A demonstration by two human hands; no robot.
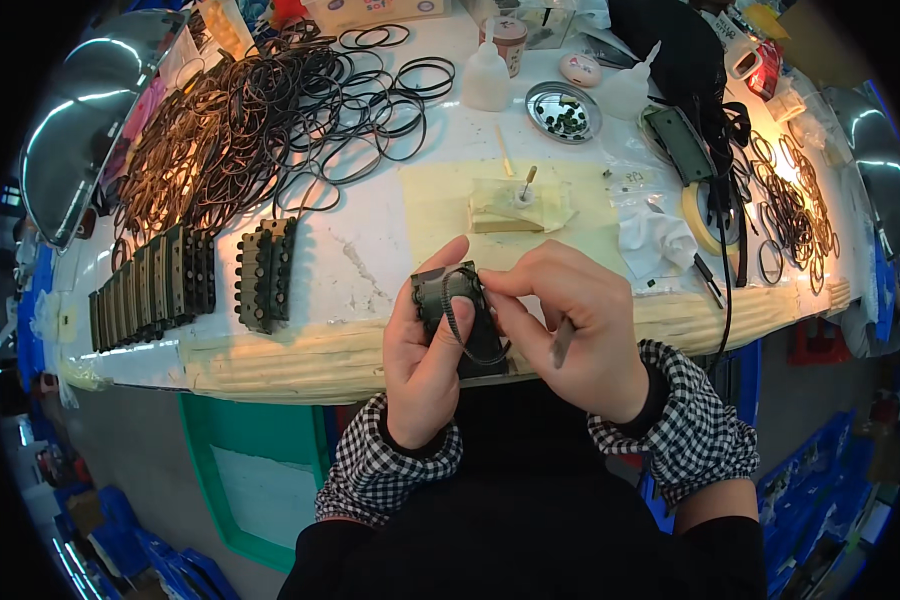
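My left hand (pixel 422 350) grips a small dark green box-shaped casing (pixel 433 297) above the table's front edge. A thin dark rubber loop (pixel 451 322) passes over the casing and hangs past my thumb. My right hand (pixel 580 320) is closed, its thumb and forefinger pinched against the casing's right side; whatever lies between the fingertips is hidden. A thin stick-like tool (pixel 563 342) pokes out from under the curled fingers of that hand. Ahead of both hands, a small brush-like stick (pixel 529 182) stands in a yellowish wrapped block (pixel 505 215).
Many dark rubber loops (pixel 260 120) are heaped at back left, before rows of green casings (pixel 160 285). A round metal dish (pixel 595 118) holds small green pieces beside a white squeeze bottle (pixel 486 80). Tape roll (pixel 705 220) and more loops (pixel 795 200) lie right. Padding (pixel 280 365) lines the front edge.
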